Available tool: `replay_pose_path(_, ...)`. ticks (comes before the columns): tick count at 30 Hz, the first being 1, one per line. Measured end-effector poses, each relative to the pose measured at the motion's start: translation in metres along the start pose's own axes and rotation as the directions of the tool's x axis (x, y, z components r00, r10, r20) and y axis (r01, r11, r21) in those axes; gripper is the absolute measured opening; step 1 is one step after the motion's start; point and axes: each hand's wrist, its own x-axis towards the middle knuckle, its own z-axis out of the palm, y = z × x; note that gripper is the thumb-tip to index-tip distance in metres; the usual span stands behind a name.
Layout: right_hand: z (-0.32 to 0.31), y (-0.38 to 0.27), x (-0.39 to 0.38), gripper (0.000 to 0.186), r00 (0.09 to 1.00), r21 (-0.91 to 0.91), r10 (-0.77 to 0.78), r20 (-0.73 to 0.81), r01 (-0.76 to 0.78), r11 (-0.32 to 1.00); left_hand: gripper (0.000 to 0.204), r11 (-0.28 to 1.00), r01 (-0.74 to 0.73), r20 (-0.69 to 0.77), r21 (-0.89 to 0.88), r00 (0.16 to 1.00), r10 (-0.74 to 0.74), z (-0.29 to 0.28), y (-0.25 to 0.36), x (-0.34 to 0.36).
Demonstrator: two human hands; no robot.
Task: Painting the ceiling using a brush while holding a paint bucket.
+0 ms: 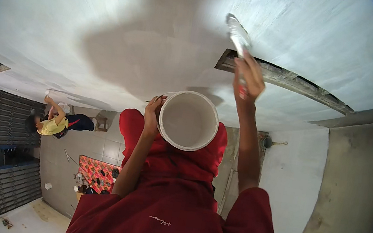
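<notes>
My right hand (250,79) is raised against the wall and wrapped round the handle of a wide paintbrush (238,33). The brush's bristle end is smeared with pale paint and slightly blurred; it lies at or close to the wall, and actual contact is hard to judge. My left hand (152,111) grips the left side of a round whitish bucket (212,125) at its rim. The bucket is held in front of my red trousers, its open mouth facing up. Its inside looks pale, and how much paint it contains I cannot tell. The wall (160,30) has whitish and greyer patches, with shadows across it.
A long rough-edged recess (293,79) cuts into the wall beside my right hand. At the left, another person (58,121) in a yellow top reaches to the wall near a stool (102,123). A red patterned mat (92,165) holds several small items. A folding metal gate (13,114) stands far left.
</notes>
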Motion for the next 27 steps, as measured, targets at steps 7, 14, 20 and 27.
replay_pose_path(7,0.029,0.037,-0.075,0.031,0.886,-0.039,-0.069,0.459,0.098,0.994,0.028,1.0,-0.023,-0.012,0.005,1.0,0.023,-0.013,-0.01,0.008)
replay_pose_path(14,0.008,0.047,0.014,0.028,0.835,-0.005,-0.127,0.535,0.153,0.988,0.028,1.0,0.012,0.003,-0.025,1.0,-0.012,-0.012,-0.009,0.009)
replay_pose_path(20,-0.01,-0.007,0.104,0.027,0.904,-0.095,-0.281,0.323,0.326,0.941,0.028,1.0,-0.011,-0.006,-0.009,1.0,0.011,-0.013,-0.006,0.003)
replay_pose_path(27,0.054,0.04,-0.056,0.015,0.791,-0.108,-0.287,0.54,0.404,0.908,0.028,1.0,-0.004,-0.002,-0.017,1.0,0.004,-0.005,-0.007,0.004)
